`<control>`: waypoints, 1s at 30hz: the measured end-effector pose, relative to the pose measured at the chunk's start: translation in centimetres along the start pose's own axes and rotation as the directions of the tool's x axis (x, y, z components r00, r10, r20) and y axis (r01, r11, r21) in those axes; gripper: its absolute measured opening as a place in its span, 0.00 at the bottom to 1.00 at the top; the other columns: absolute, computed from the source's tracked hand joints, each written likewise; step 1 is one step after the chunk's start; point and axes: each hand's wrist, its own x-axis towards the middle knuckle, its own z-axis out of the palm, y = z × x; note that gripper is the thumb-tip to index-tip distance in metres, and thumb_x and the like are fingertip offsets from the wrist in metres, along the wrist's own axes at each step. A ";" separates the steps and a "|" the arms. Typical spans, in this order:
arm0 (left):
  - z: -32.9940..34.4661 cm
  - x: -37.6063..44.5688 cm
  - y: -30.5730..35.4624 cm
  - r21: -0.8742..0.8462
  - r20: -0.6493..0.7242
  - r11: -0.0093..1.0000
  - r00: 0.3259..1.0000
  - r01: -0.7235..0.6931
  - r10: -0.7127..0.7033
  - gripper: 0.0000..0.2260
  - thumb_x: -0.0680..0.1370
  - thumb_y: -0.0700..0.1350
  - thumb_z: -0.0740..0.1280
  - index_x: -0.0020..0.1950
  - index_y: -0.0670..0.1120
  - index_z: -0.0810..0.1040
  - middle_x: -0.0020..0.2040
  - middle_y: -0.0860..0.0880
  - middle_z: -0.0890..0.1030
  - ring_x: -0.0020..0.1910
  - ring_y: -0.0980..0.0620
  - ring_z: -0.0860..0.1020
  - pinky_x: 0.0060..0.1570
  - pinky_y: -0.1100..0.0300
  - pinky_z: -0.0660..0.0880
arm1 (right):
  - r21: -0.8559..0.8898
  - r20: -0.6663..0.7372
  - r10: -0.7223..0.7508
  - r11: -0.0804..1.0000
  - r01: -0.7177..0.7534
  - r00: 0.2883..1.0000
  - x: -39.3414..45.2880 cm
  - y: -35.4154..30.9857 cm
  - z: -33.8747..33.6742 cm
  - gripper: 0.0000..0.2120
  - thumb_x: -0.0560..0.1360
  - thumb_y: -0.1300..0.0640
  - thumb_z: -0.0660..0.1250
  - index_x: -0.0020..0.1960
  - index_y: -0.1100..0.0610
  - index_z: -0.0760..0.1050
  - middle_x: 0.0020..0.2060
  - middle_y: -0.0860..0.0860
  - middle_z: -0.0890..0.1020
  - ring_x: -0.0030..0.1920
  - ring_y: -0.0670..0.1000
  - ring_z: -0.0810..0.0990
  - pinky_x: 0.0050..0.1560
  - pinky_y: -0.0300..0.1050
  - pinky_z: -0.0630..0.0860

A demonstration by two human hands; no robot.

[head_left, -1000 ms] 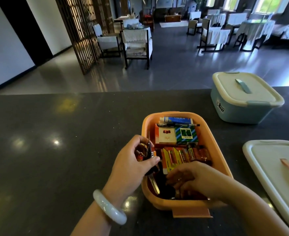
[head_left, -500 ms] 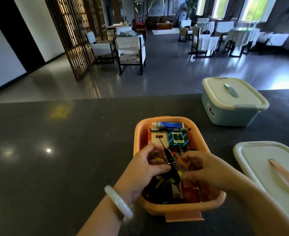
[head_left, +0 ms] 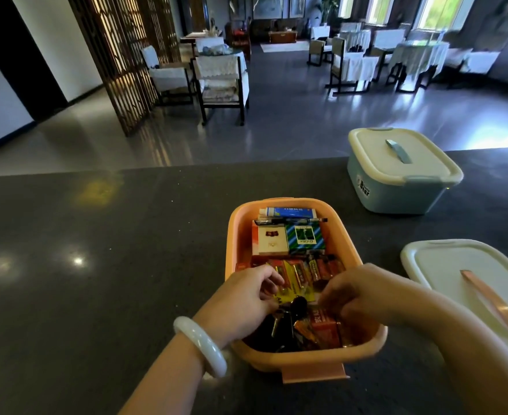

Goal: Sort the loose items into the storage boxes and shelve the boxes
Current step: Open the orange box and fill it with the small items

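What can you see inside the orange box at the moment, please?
The orange box holds a tube, pen, two small cartons, batteries and keys. Both hands cover part of its near half.

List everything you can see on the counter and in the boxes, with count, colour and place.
orange box: 1, orange, open, counter centre
tube: 1, blue-white, box far end
pen: 1, black, beside tube
packets: 2, white-red and green-blue, mid box
batteries: several, orange-yellow packs, box middle
keys: bunch, black and metal, box near end
blue box: 1, pale blue, lidded, far right
loose lid: 1, white, orange handle, right
bangle: 1, white, left wrist
left hand: at keys
right hand: over box
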 end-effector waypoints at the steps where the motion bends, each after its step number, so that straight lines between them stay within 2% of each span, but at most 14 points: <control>1: -0.1 0.0 -0.1 -0.009 0.014 1.000 1.000 0.004 -0.004 0.16 0.77 0.38 0.68 0.61 0.55 0.75 0.55 0.57 0.77 0.53 0.61 0.78 0.54 0.60 0.77 | -0.014 0.012 0.008 1.000 -0.008 1.000 0.1 0.0 0.1 0.17 0.75 0.59 0.67 0.55 0.37 0.76 0.50 0.35 0.78 0.50 0.34 0.77 0.48 0.32 0.76; 3: 0.0 0.0 -0.2 -0.008 0.030 1.000 1.000 0.001 -0.001 0.18 0.76 0.38 0.68 0.61 0.56 0.75 0.56 0.58 0.77 0.53 0.62 0.77 0.52 0.63 0.76 | -0.045 0.017 0.022 0.999 -0.022 1.000 0.5 -0.2 0.1 0.16 0.76 0.59 0.67 0.56 0.39 0.77 0.52 0.36 0.76 0.52 0.37 0.77 0.53 0.36 0.76; 6: 0.2 0.1 -0.4 0.031 0.022 0.999 1.000 -0.019 0.019 0.19 0.75 0.39 0.70 0.61 0.58 0.74 0.55 0.60 0.76 0.53 0.64 0.76 0.49 0.67 0.73 | -0.068 0.020 0.042 0.997 -0.041 0.999 0.8 -0.4 0.2 0.15 0.75 0.58 0.68 0.56 0.39 0.77 0.54 0.36 0.75 0.53 0.38 0.76 0.56 0.39 0.76; 11: 0.4 0.1 -0.9 0.073 0.005 0.996 0.999 -0.047 0.047 0.19 0.75 0.41 0.71 0.62 0.58 0.74 0.54 0.61 0.77 0.52 0.66 0.76 0.49 0.68 0.73 | -0.051 0.025 0.068 0.997 -0.066 0.997 0.9 -0.5 0.4 0.15 0.74 0.57 0.70 0.56 0.39 0.77 0.54 0.39 0.76 0.54 0.40 0.77 0.57 0.41 0.76; 16: 0.7 0.2 -1.0 0.155 0.007 0.986 0.998 -0.061 0.061 0.20 0.75 0.43 0.72 0.63 0.59 0.74 0.56 0.61 0.76 0.52 0.65 0.76 0.47 0.69 0.72 | -0.150 0.050 0.096 0.985 -0.088 0.994 1.1 -0.9 0.6 0.18 0.74 0.57 0.69 0.60 0.39 0.75 0.57 0.40 0.75 0.55 0.42 0.76 0.57 0.42 0.76; 20: 0.9 0.4 -1.0 0.205 0.007 0.976 0.998 -0.066 0.066 0.20 0.75 0.44 0.71 0.63 0.59 0.73 0.57 0.61 0.75 0.54 0.64 0.75 0.47 0.68 0.71 | -0.248 0.067 0.094 0.966 -0.075 0.993 1.3 -1.2 0.9 0.20 0.75 0.57 0.68 0.63 0.40 0.73 0.59 0.42 0.73 0.55 0.43 0.75 0.54 0.39 0.75; 25: 0.9 0.2 -0.8 0.227 0.007 0.972 0.998 -0.065 0.065 0.20 0.75 0.43 0.71 0.64 0.57 0.73 0.60 0.59 0.76 0.59 0.62 0.74 0.59 0.59 0.74 | -0.314 0.092 0.087 0.948 -0.054 0.992 1.7 -1.6 0.5 0.16 0.75 0.56 0.68 0.61 0.43 0.75 0.58 0.43 0.73 0.54 0.44 0.75 0.51 0.39 0.74; 30: 0.1 -0.2 -0.7 0.167 -0.015 0.981 0.995 -0.097 0.101 0.18 0.76 0.43 0.70 0.63 0.57 0.74 0.58 0.59 0.77 0.57 0.63 0.75 0.54 0.65 0.75 | -0.386 0.028 0.017 0.922 -0.005 0.999 3.1 -2.5 -0.2 0.10 0.74 0.54 0.69 0.54 0.46 0.77 0.51 0.43 0.77 0.47 0.43 0.77 0.42 0.34 0.72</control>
